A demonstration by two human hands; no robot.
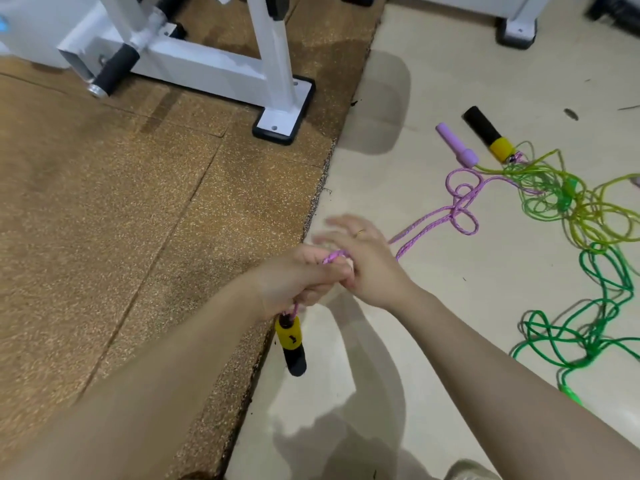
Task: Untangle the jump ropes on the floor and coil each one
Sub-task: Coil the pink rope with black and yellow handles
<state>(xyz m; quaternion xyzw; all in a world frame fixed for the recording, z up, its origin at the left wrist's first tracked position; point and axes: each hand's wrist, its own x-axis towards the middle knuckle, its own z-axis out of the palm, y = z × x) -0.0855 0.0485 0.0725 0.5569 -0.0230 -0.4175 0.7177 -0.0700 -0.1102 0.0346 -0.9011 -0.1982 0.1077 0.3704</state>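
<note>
White machine frame [221, 69] stands on speckled brown mat [121, 209].

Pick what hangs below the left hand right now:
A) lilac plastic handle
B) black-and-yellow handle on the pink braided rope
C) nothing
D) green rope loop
B: the black-and-yellow jump-rope handle dangles from the pink braided rope gripped in the left hand; the lilac plastic handle lies on the floor, and the green plastic rope lies on the floor to the right.

Pale floor [398, 358] (brown mat [138, 202] alongside) carries tangled jump ropes [561, 209].
</note>
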